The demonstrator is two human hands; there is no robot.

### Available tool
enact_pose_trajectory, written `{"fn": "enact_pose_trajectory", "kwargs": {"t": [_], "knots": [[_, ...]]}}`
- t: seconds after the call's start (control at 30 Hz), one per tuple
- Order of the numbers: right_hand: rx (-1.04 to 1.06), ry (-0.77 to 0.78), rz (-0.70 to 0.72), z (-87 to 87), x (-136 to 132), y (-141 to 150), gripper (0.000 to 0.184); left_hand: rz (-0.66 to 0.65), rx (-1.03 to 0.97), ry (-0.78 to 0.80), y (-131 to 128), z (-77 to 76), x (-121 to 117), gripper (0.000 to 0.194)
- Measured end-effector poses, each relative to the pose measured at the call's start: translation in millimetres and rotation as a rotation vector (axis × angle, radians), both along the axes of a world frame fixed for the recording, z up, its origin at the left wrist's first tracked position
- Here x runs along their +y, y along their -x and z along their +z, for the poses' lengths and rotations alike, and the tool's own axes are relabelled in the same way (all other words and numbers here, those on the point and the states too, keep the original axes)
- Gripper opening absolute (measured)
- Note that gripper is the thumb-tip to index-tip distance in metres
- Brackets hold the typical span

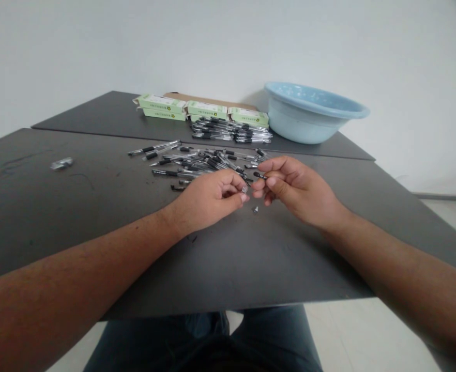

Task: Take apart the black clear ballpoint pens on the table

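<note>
My left hand [208,199] and my right hand [290,188] meet over the dark grey table [96,222], fingertips almost touching. The left fingers are curled round a small silvery pen part [245,189]. The right thumb and fingers pinch a short black pen piece [259,175]. A tiny metal tip [255,209] lies on the table just below the hands. Right behind them spreads a loose heap of black-and-clear pens [200,161].
A tidier row of pens [231,132] lies farther back before three green-and-white boxes [207,109]. A light blue basin [309,112] stands at the back right. A small clear wrapper [61,164] rests at the left. White wall behind; my knees under the front edge.
</note>
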State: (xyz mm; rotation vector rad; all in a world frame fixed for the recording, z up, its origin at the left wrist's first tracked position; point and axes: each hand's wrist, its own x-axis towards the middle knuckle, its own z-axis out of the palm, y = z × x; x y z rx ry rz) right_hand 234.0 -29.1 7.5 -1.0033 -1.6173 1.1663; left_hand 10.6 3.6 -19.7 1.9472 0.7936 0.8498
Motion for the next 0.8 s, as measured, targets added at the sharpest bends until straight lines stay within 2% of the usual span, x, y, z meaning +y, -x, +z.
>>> {"fn": "enact_pose_trajectory", "kwargs": {"t": [0.17,0.33,0.8], "knots": [[-0.117,-0.027,0.043,-1.5,-3,0,0.023,0.026,0.057,-0.104,1,7.3,-3,0.013],[-0.345,-0.178,-0.031,-3.7,-3,-5,0.018,0.119,0.126,-0.261,2,12.8,-4,0.012],[-0.370,-0.118,0.049,-4.2,-2,-1,0.014,0.095,0.077,-0.218,1,12.0,-5,0.010]]}}
